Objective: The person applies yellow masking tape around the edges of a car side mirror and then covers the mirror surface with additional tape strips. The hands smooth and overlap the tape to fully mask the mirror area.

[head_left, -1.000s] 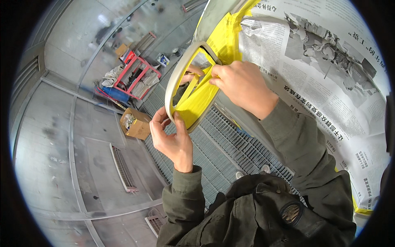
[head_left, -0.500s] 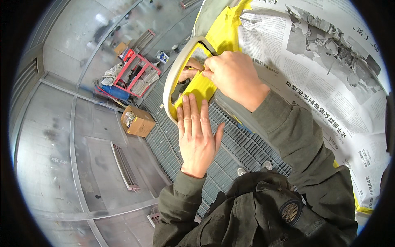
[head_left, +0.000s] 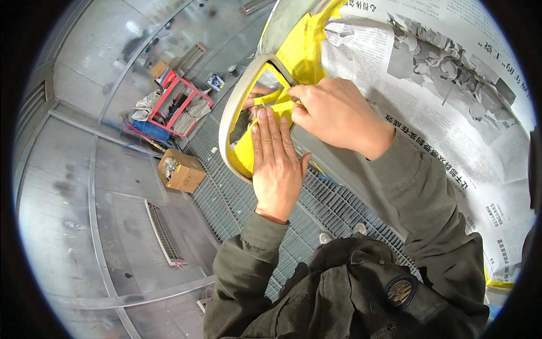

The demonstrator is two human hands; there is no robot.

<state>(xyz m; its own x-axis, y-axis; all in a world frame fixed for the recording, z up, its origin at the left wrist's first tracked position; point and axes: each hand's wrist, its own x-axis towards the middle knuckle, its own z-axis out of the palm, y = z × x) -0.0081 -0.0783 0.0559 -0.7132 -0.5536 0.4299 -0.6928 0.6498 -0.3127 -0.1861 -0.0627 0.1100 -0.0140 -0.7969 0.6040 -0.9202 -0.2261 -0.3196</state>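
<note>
Left hand (head_left: 278, 178) lies flat, fingers nearly together, on yellow tape (head_left: 244, 153) across the mirror (head_left: 227, 121); right hand (head_left: 345, 116) pinches tape.

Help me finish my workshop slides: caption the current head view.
Left hand flat on yellow tape across a pale-rimmed mirror, right hand pinching the tape, newspaper alongside.

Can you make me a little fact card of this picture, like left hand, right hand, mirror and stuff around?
Left hand: the left hand lies with fingers outstretched on yellow tape
Right hand: the right hand has fingertips at the tape; pinching unclear
Mirror: side mirror, pale rim, glass partly taped
Around: newspaper at right; cardboard box at left
</note>
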